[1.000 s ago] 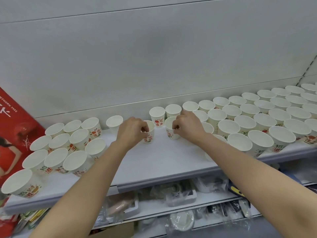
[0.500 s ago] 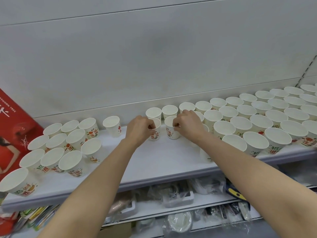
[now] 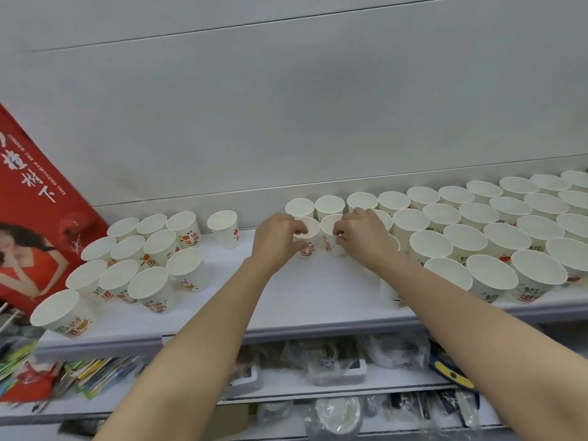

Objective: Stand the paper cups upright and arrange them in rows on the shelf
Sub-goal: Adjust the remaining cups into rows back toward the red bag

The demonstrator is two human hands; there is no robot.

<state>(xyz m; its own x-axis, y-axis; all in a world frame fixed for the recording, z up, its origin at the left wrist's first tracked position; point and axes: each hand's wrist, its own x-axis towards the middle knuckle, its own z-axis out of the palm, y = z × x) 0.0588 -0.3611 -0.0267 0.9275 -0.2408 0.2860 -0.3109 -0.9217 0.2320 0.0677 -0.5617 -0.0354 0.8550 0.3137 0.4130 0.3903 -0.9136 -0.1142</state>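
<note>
Cups (image 3: 308, 237) (image 3: 331, 237) upright, apparently pinched by left hand (image 3: 276, 238), right hand (image 3: 361, 238).

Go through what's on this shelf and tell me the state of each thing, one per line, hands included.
Left hand: pinches the rim of a cup.
Right hand: pinches the rim of the neighbouring cup.
Left-hand cup: upright, on the shelf.
Right-hand cup: upright, beside the first.
Cups on the right: upright, in rows.
Cups on the left: upright, in a loose cluster.
Lone cup: upright, apart from the rest.
Shelf: bare in the middle.
</note>
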